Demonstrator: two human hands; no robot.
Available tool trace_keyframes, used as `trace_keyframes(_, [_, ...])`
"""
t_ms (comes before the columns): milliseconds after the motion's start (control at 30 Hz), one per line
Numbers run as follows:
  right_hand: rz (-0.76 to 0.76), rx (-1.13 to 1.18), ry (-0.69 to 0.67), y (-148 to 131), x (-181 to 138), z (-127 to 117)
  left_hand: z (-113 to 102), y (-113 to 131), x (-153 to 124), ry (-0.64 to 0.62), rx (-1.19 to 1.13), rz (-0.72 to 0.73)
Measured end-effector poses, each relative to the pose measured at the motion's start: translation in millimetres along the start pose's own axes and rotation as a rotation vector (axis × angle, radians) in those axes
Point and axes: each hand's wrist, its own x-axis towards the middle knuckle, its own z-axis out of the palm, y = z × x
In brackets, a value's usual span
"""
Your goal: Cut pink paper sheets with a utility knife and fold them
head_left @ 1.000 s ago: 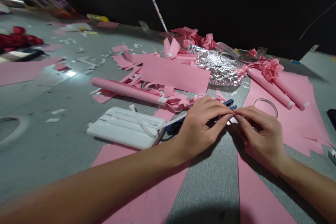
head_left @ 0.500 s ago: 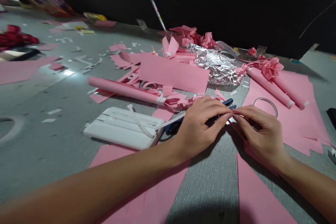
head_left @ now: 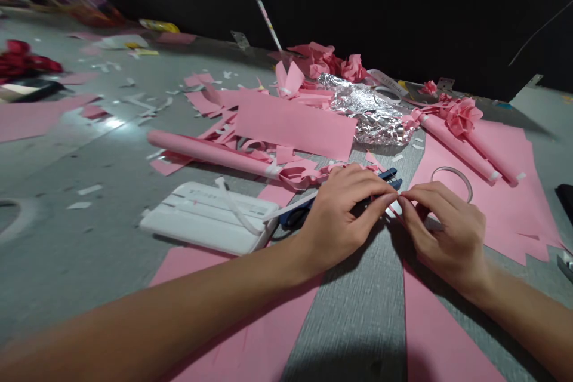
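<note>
My left hand (head_left: 344, 215) is closed, thumb and forefinger pinched together. Opposite it, almost touching, my right hand (head_left: 447, 227) pinches too. A thin pink paper strip (head_left: 394, 213) shows just below the meeting fingertips; most of it is hidden by the fingers. Behind my left hand lies a dark blue tool (head_left: 293, 216), largely covered, its kind unclear. Twisted pink paper pieces (head_left: 308, 176) lie beyond that hand. A tape ring (head_left: 465, 178) rests on pink sheets (head_left: 505, 215) just past my right hand.
Left of my hands sits a white box-like device (head_left: 201, 221) with a pale strip across it. A rolled pink paper tube (head_left: 210, 152), a pink rectangle (head_left: 295, 125) and crumpled foil (head_left: 376, 110) lie farther back. Pink paper flowers (head_left: 463, 116) rest at right, before a black wall.
My right hand has turned slightly, and its fingertips have drawn a little away from my left hand's. The left hand stays nearly still.
</note>
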Motion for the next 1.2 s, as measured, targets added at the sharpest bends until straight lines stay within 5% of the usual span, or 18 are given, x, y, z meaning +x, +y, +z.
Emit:
trace_keyframes(567, [-0.221,-0.112,-0.046,6,3,-3,-3,3,1,-0.028,-0.076,-0.114])
trace_keyframes(1200, [-0.155,-0.066,-0.091,12,-4,0,-4,5,3,-0.064,-0.089,-0.145])
